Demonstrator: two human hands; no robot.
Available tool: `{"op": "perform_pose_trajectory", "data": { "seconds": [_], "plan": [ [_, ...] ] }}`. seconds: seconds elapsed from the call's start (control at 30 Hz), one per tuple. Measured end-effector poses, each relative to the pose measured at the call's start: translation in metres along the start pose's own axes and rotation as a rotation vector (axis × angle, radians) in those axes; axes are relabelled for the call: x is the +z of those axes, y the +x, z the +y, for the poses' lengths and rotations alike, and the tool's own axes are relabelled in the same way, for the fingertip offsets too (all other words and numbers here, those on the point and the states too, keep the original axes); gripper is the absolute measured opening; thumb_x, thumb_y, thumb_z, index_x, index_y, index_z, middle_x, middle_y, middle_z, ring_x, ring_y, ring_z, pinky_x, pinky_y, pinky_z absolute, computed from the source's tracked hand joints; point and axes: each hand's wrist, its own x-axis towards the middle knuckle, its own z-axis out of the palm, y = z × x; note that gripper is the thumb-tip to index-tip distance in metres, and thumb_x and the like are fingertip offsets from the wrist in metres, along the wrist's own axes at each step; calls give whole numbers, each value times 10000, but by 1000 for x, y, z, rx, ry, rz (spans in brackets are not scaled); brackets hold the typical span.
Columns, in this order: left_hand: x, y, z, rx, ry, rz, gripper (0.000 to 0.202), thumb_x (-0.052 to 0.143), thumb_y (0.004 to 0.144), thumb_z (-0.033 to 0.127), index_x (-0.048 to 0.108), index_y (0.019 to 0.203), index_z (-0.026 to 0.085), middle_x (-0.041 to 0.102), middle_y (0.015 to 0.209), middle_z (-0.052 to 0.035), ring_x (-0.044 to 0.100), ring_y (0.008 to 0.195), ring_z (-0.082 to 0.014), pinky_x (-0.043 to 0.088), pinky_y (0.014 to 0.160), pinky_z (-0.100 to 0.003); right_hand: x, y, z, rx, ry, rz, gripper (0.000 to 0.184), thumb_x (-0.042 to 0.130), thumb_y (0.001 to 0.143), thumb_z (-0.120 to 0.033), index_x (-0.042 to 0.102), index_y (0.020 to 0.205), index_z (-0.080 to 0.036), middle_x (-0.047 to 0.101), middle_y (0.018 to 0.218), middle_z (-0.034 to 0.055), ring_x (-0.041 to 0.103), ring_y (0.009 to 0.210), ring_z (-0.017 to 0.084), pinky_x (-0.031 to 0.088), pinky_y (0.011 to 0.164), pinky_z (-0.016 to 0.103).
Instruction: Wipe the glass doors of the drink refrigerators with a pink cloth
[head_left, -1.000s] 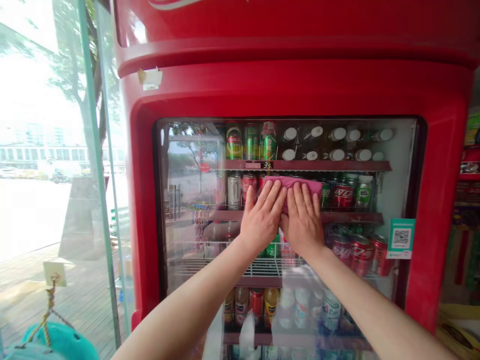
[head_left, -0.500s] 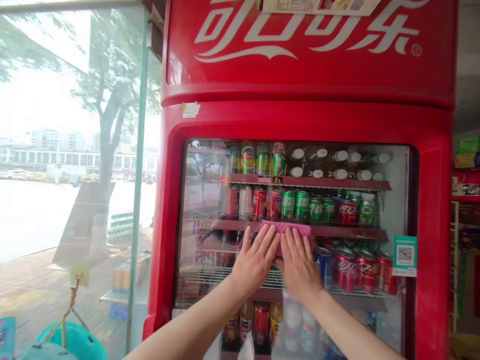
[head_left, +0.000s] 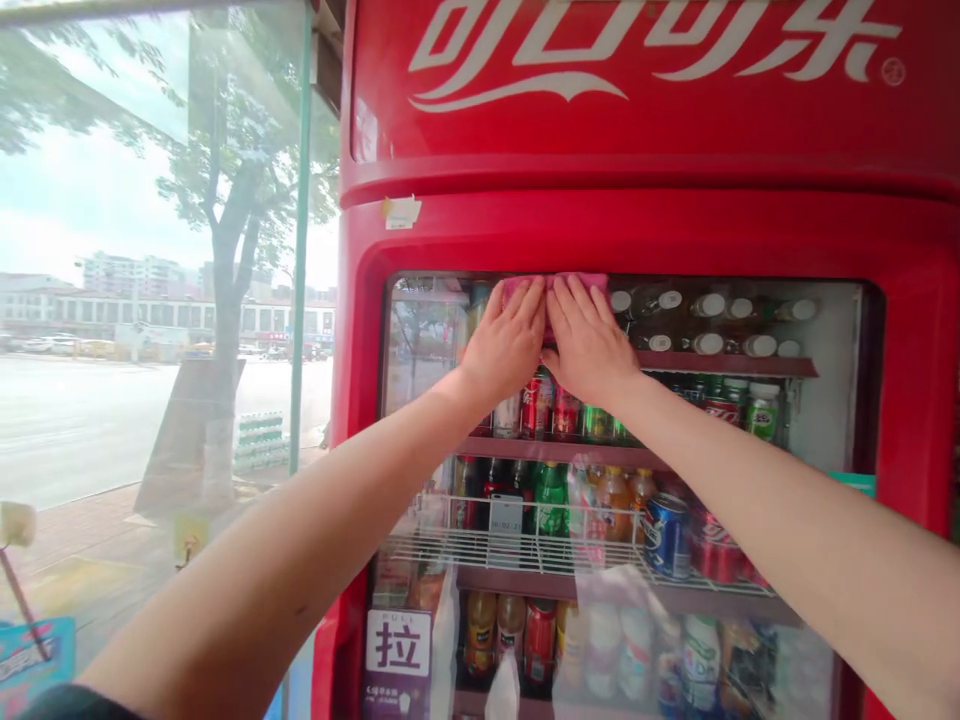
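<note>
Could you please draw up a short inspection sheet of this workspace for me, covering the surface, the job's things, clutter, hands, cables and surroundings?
Surface: flat glass door of a red Coca-Cola drinks cooler.
Job's things: folded pink cloth against the glass, near its top edge.
Clutter: metal drink cans and plastic bottles on dark red shelves behind the glass; purple paper sign low on the door.
Hands: left hand and right hand lie flat on the cloth, fingers spread.
Cables: nothing seen.
Surroundings: tall glass panel to the left, a leafy tree beyond it.
</note>
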Motion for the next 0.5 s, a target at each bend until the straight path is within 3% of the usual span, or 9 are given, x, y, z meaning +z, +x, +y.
{"op": "perform_pose_trajectory", "data": {
  "seconds": [0.07, 0.17, 0.3, 0.43, 0.5],
  "plan": [
    [0, 8, -13, -3, -13, 0, 697, 440, 1022, 176, 362, 1681, -37, 350, 1785, -270, 336, 1672, -375, 193, 1387, -617, 8, 15, 1, 25, 19, 46, 861, 623, 1020, -332, 269, 1727, 8, 260, 1817, 248, 177, 1714, 391, 139, 1401, 643],
    [7, -3, -18, -33, -28, 14, 691, 405, 1038, 168, 335, 1713, 34, 320, 1815, -209, 280, 1700, -344, 138, 1392, -634, 23, 13, -11, 94, 41, 98, 825, 538, 1071, -371, 219, 1754, -34, 231, 1833, 222, 154, 1721, 378, 127, 1400, 654],
    [18, -40, -5, -109, -34, 27, 676, 365, 1064, 164, 311, 1735, 95, 294, 1836, -139, 250, 1715, -301, 85, 1401, -651, 37, -12, -42, 136, 61, 97, 771, 459, 1112, -364, 193, 1767, -56, 232, 1836, 210, 133, 1729, 357, 134, 1404, 651],
    [24, -80, 14, -171, -46, 10, 668, 393, 1072, 176, 334, 1736, 137, 322, 1825, -118, 262, 1714, -281, 109, 1412, -626, 43, -41, -74, 159, 62, 85, 734, 431, 1132, -350, 212, 1767, -54, 264, 1824, 211, 154, 1727, 350, 150, 1413, 628],
    [27, -99, 21, -180, -48, -2, 663, 409, 1079, 189, 339, 1737, 142, 334, 1818, -115, 254, 1717, -275, 121, 1416, -612, 46, -56, -88, 161, 78, 86, 750, 432, 1136, -341, 154, 1786, -91, 273, 1822, 196, 169, 1725, 347, 171, 1410, 635]
  ]
}}
